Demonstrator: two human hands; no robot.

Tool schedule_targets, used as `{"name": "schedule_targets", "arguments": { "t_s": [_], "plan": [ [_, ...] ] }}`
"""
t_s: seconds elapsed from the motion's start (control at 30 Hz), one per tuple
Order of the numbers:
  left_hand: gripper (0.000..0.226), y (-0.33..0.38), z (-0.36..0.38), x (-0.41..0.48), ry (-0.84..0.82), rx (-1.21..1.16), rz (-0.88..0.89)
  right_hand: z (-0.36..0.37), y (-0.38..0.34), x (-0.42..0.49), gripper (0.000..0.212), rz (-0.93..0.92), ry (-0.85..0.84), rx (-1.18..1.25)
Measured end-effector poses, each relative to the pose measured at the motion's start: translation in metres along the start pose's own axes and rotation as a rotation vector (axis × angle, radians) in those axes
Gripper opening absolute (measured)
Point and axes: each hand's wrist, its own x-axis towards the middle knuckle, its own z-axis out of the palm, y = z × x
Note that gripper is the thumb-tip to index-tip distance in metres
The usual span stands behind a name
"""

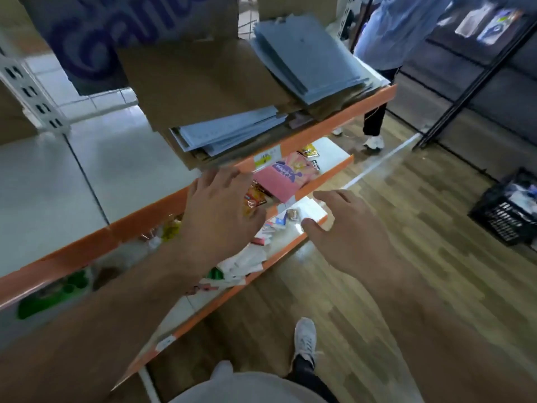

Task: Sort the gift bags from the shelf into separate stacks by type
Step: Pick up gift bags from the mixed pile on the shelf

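Note:
A mixed pile of flat gift bags lies on the top shelf (87, 170). Brown paper bags (203, 82) form most of it, a stack of blue-grey bags (308, 56) rests on top at the right, and more blue-grey bags (232, 126) stick out lower at the front. My left hand (220, 210) hovers just below the pile's front edge, fingers spread, holding nothing. My right hand (345, 231) reaches out over the floor to the right of the shelf, fingers relaxed and empty.
The shelf edges are orange (334, 123). Lower shelves hold a pink packet (283, 175) and small snack packs. A big cardboard box (122, 30) stands behind the pile. Another person (386, 39) stands at the shelf's far end. A black crate (508, 207) sits on the wooden floor.

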Motion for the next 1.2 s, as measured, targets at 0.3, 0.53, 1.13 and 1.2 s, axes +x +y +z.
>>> {"name": "schedule_targets", "arguments": {
  "t_s": [0.3, 0.53, 1.13, 1.2],
  "plan": [
    [0.055, 0.040, 0.016, 0.076, 0.205, 0.079, -0.306, -0.021, 0.035, 0.147, 0.055, -0.320, -0.194, 0.048],
    [0.061, 0.052, 0.014, 0.109, 0.254, 0.059, -0.633, -0.033, 0.041, 0.234, 0.034, -0.481, -0.260, 0.171],
    [0.064, -0.014, -0.022, 0.150, 0.389, -0.139, -1.071, -0.014, 0.003, 0.308, 0.016, -0.355, -0.369, 0.355],
    [0.063, -0.024, -0.027, 0.153, 0.439, -0.187, -1.142, -0.013, 0.001, 0.311, 0.018, -0.340, -0.370, 0.375]
  ]
}}
